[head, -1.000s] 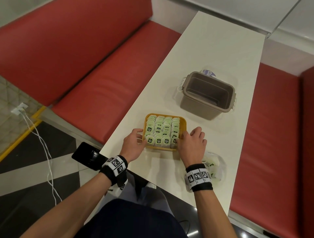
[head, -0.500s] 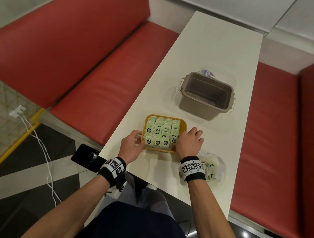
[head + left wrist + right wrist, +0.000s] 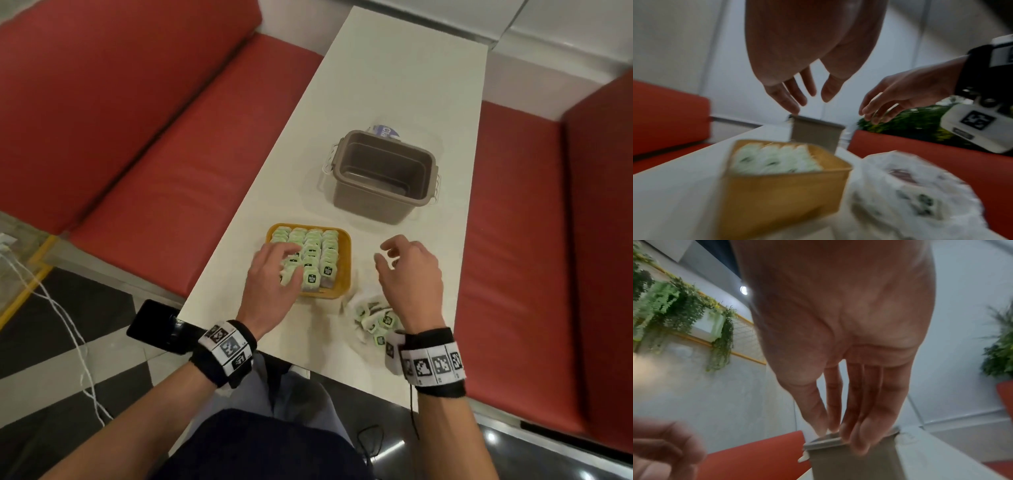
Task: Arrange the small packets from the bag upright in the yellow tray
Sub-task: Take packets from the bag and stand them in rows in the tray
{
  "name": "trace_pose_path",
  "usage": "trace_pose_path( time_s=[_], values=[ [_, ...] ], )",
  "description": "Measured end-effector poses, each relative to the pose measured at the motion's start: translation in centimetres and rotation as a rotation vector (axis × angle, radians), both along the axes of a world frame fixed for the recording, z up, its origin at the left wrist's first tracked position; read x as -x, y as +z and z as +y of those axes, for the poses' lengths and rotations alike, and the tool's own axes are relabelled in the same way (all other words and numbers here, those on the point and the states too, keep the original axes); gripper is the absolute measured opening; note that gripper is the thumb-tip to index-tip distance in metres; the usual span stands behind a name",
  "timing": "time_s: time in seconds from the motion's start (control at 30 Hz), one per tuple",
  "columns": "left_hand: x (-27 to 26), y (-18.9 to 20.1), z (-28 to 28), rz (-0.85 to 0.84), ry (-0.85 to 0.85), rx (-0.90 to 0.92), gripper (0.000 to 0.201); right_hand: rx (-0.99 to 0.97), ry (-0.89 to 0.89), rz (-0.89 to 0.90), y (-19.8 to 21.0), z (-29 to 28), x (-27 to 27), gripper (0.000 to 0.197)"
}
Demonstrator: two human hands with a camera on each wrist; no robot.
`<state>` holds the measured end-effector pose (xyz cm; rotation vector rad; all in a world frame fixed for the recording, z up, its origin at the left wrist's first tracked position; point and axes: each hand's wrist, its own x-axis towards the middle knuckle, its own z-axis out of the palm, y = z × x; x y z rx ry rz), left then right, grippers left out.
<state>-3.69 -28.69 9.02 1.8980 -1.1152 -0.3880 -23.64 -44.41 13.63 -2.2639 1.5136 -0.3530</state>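
Desk runs away from person, benches along both long sides. Tray on desk near front edge, left of centre; packets stand in rows inside it. Bag on desk just right of tray's near corner, more packets inside. Bin on desk behind tray, slightly right. Left hand above tray's near-left part. Right hand right of tray, above bag's far side. Phone off desk's near-left corner.
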Motion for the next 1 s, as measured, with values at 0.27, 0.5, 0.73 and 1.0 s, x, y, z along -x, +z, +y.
trace_pose_path(
  time_s=[0.27,0.5,0.73,1.0],
  values=[
    [10.1,-2.3,-2.8,-0.437,-0.736,-0.082,0.022,-0.026,0.151,0.414,-4.4,2.7,8.3,0.015],
    [12.2,-5.1,-2.6,-0.601,-0.444,-0.292,0.025,-0.103,0.327,0.262,-9.2,5.6,7.0,0.061],
    [11.6,-7.2,-2.1,-0.477,-0.442,-0.473,0.043,-0.119,0.29,0.34,-10.2,5.0,6.9,0.038],
    [11.1,-6.4,-2.3,-0.452,-0.477,-0.397,0.043,-0.105,0.416,0.395,-10.5,4.2,6.9,0.061]
  ],
)
